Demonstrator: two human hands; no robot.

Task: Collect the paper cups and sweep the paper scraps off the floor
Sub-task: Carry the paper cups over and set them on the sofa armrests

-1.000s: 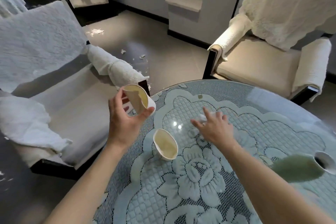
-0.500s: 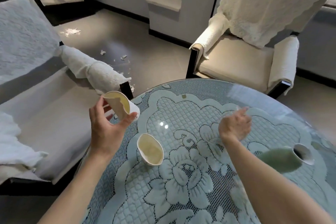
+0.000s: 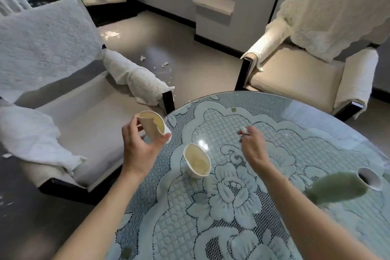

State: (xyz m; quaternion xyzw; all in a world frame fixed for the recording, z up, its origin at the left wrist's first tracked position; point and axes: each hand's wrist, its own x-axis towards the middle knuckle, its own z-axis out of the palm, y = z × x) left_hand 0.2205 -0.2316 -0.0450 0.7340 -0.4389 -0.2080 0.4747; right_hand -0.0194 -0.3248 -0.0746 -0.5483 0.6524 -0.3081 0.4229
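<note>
While your left grip (image 3: 139, 145) curls thumb and fingers round a bent white paper cup (image 3: 152, 125), your right grip (image 3: 252, 143) pinches a small white paper scrap (image 3: 244, 130), just above the round glass surface with blue lace (image 3: 316, 124). You look to be at the picking-up step. I think the scrap should go into the held cup next, so bring both together. Another squashed white paper cup (image 3: 197, 163) sits between your arms, and a third white cup (image 3: 370, 178) lies far right. White paper bits (image 3: 109, 35) wait on the grey floor (image 3: 200, 69). Both arms reach forward.
</note>
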